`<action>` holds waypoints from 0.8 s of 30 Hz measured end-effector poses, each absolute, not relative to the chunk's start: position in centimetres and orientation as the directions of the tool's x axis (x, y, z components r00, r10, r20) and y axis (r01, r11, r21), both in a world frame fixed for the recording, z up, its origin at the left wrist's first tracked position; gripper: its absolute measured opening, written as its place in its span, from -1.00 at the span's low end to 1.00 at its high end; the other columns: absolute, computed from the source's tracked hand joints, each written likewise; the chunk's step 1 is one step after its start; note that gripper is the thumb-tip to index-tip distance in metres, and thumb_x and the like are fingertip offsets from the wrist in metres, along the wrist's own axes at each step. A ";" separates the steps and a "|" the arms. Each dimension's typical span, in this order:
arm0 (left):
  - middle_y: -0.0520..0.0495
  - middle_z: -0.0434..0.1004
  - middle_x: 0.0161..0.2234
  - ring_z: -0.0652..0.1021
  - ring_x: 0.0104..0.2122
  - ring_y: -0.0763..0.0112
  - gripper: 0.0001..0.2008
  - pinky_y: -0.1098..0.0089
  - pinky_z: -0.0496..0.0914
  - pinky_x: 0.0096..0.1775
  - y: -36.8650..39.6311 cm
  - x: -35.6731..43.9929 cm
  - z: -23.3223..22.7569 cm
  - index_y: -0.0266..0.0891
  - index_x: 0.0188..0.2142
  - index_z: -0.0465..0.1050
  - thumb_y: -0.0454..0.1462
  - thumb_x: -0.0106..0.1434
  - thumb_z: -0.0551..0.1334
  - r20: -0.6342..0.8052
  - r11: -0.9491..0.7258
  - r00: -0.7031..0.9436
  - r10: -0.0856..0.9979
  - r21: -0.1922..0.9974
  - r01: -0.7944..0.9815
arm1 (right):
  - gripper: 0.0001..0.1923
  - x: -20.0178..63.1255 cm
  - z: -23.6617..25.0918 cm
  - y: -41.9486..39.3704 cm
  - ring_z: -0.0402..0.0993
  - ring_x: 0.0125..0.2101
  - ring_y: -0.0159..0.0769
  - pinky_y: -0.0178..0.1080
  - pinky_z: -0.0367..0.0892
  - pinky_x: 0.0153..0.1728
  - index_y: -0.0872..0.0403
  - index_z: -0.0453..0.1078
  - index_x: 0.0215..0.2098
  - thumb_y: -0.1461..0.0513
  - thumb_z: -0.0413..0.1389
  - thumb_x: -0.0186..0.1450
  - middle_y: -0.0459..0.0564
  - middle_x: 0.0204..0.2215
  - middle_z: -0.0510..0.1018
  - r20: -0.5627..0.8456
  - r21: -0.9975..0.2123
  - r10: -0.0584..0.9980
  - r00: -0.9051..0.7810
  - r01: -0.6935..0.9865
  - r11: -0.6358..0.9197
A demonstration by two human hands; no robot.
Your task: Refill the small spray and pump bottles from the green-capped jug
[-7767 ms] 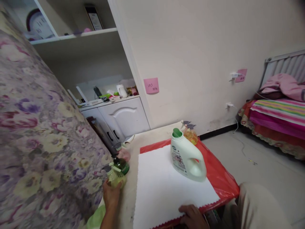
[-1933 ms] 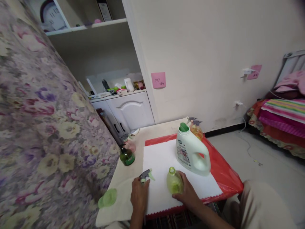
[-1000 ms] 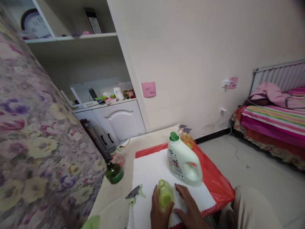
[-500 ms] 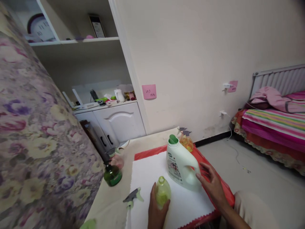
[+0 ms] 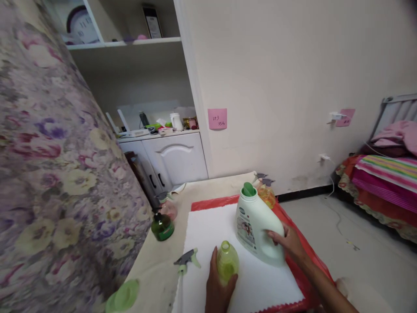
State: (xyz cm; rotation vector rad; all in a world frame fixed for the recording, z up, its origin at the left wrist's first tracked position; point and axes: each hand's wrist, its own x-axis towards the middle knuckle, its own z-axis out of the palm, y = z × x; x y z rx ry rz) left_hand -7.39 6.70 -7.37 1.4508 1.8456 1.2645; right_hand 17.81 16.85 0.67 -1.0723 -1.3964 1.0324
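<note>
With its sprayer head [image 5: 186, 259] lying just left of the left hand [image 5: 219, 290], which wraps the open yellow-green bottle [image 5: 227, 267], the bottle could spill if the right hand [image 5: 288, 244], gripping the white jug [image 5: 259, 229] beside it, knocks it.

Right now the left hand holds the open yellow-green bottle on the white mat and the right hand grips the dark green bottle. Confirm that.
Not quite. The head view shows the right hand gripping the handle of the white detergent jug, not the dark green bottle, which stands untouched off the white mat. The left hand does hold the open yellow-green bottle on the mat.
</note>
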 end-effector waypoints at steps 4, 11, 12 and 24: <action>-0.22 0.17 0.27 0.25 0.23 0.16 -0.19 0.29 0.22 0.17 6.5 -7.7 -7.5 -0.29 0.28 -0.09 -0.22 0.08 0.23 0.168 -0.001 -0.293 0.941 0.870 0.494 | -0.61 17.5 1.0 16.9 0.34 -0.60 -0.29 -0.31 0.25 -0.62 0.12 0.45 -0.40 0.00 0.27 -0.04 -0.07 -0.56 0.50 0.153 -0.986 0.985 -0.078 0.058 0.158; -0.22 0.19 0.26 0.25 0.23 0.19 -0.23 0.28 0.18 0.20 6.5 -8.0 -7.7 -0.29 0.26 -0.04 -0.27 0.09 0.23 0.178 -0.030 -0.266 0.947 0.877 0.479 | -0.64 16.4 2.6 17.1 0.19 -0.68 -0.39 -0.34 0.13 -0.68 0.10 0.38 -0.48 0.01 0.29 -0.04 -0.18 -0.71 0.33 0.173 -0.983 0.984 0.031 0.072 0.170; -0.23 0.19 0.25 0.25 0.23 0.18 -0.23 0.27 0.18 0.20 6.5 -7.9 -7.6 -0.30 0.25 -0.03 -0.28 0.08 0.23 0.173 -0.023 -0.273 0.946 0.878 0.479 | -0.64 16.4 3.0 17.2 0.18 -0.68 -0.39 -0.34 0.12 -0.68 0.10 0.36 -0.49 0.00 0.29 -0.04 -0.18 -0.72 0.32 0.182 -0.981 0.982 0.039 0.075 0.179; -0.19 0.24 0.23 0.27 0.22 0.18 -0.22 0.28 0.16 0.21 6.5 -7.4 -7.5 -0.28 0.24 0.06 -0.31 0.02 0.27 0.202 -0.035 -0.331 0.922 0.893 0.448 | -0.59 21.0 11.5 16.9 0.14 -0.70 -0.46 -0.37 0.08 -0.66 0.10 0.36 -0.42 -0.03 0.27 0.00 -0.25 -0.75 0.27 0.292 -0.913 0.953 -0.081 0.275 0.303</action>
